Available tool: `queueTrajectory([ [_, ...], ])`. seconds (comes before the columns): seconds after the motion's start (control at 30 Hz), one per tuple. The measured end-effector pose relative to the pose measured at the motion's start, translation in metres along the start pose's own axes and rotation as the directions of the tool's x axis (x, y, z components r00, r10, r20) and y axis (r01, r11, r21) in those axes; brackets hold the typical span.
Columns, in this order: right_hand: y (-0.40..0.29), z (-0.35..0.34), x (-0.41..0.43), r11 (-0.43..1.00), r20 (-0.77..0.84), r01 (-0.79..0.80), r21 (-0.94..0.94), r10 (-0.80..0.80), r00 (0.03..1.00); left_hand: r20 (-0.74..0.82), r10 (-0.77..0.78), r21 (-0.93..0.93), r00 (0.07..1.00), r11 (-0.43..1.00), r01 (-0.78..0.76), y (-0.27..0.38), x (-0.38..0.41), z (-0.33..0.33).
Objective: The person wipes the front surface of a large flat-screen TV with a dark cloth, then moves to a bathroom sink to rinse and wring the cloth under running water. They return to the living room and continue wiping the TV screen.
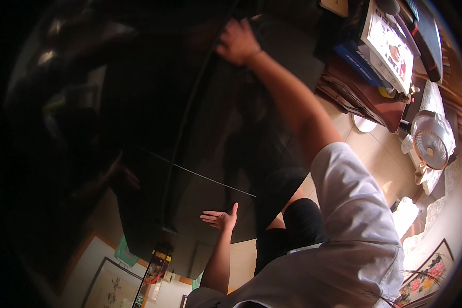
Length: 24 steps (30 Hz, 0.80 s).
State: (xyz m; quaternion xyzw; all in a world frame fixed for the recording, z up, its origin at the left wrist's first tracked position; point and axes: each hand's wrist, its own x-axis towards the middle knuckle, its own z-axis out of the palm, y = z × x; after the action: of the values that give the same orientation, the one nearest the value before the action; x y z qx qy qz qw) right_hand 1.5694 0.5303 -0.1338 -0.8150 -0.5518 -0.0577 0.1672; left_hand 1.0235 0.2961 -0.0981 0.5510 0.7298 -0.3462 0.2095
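Note:
A large glossy black panel [223, 154] fills the middle, crossed by a long dark raised edge and a thin bright line; it mirrors the person and a hand. My right hand [238, 42] is at the upper middle, slightly blurred, with fingers spread and bent at or very near the long edge; whether it touches is unclear. Lower down, my left hand [223, 220] has its fingers stretched out and its thumb apart. Nothing is in it, and it appears over or against the panel's lower part; contact cannot be told.
Boxes and books, including a white printed box [392, 50], are stacked at upper right above a brown leather-like item [365, 92]. A white fan [431, 144] stands beyond the tiled floor [392, 165]. Framed pictures [427, 273] hang on the walls. The far left is very dark.

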Motion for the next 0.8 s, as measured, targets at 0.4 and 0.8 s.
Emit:
queueTrajectory([
  [0.4, -0.206, -0.032, -0.153, 0.874, 0.139, 0.135, 0.467, -0.223, 0.965, -0.023, 0.018, 0.029, 1.0, 0.999, -0.017, -0.011, 0.008, 0.009],
  [0.8, -0.062, -0.072, -0.119, 0.899, 0.167, 0.065, 0.434, -0.151, 0.974, -0.035, 0.019, 0.041, 0.999, 0.999, -0.017, -0.013, 0.011, 0.014],
])
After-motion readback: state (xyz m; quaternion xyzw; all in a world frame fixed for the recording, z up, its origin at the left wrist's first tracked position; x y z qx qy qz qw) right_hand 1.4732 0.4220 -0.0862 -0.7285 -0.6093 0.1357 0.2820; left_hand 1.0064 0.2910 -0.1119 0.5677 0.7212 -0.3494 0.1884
